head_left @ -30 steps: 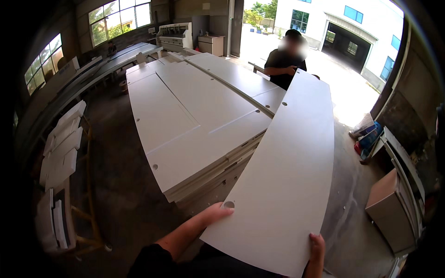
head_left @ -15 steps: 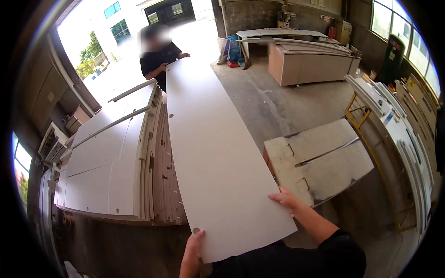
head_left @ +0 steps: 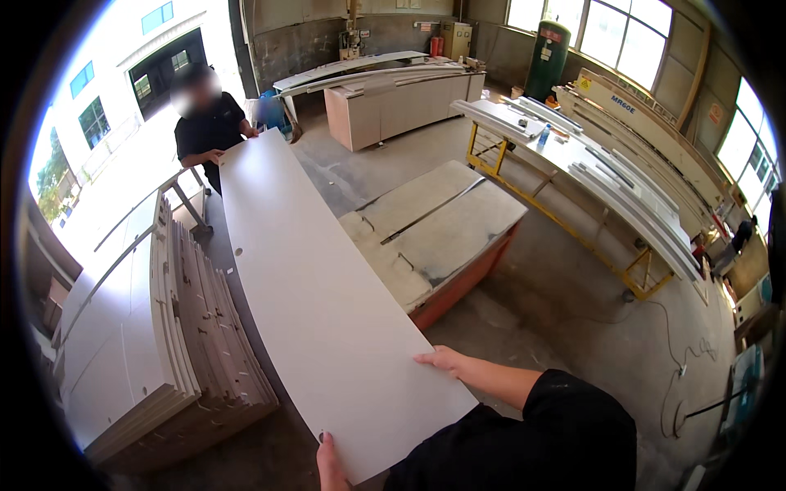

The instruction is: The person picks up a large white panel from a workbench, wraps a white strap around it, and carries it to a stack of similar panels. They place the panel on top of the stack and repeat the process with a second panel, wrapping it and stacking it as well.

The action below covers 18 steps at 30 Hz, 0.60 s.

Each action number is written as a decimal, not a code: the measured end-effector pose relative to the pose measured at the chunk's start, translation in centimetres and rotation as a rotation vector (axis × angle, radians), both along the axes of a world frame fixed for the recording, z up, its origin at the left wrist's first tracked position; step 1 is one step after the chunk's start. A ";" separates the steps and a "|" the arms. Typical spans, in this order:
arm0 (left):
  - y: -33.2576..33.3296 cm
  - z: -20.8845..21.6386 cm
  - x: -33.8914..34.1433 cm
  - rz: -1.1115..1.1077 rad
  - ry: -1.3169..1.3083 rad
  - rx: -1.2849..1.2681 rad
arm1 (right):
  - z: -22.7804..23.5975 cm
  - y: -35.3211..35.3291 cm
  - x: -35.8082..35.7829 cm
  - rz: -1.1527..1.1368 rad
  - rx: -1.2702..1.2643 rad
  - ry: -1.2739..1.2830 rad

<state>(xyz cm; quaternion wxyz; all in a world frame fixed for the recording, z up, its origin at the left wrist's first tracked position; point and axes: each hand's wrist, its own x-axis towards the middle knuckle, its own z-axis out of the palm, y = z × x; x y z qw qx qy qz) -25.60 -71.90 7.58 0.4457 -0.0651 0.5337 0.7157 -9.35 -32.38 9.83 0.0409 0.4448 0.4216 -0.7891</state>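
A long white panel with round holes along its left edge stretches away from me, held up off the floor. My left hand grips its near left corner, the thumb on top beside a hole. On the near right edge my right hand is closed, thumb on the face and fingers hidden beneath. At the far end a co-worker in a dark shirt holds the panel with both hands.
Left of the panel stands a tall stack of similar panels. Close on its right is a low red box with a pale top. Beyond are a yellow-framed table, a long wooden case and a green tank. A cable lies on the floor.
My view has swung to the right, so the room has shifted left. The stack now sits lower left and the pale-topped box lies closer to the panel. Both hands keep their grip.
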 end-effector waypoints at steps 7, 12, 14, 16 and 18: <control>2.1 0.0 12.1 -0.040 0.059 -0.075 | -3.8 -0.3 12.6 -0.054 -0.041 0.045; 6.2 -2.4 22.0 -0.050 0.057 -0.137 | -6.0 4.2 23.4 -0.067 0.060 -0.032; 8.1 -5.5 25.9 -0.067 -0.002 -0.192 | -5.7 5.7 28.0 -0.087 0.078 -0.070; 10.1 -6.4 30.3 -0.063 -0.083 -0.234 | -4.0 7.9 32.8 -0.114 0.052 -0.116; 10.9 -6.8 36.1 -0.040 -0.150 -0.231 | -0.7 9.7 37.5 -0.111 -0.040 -0.127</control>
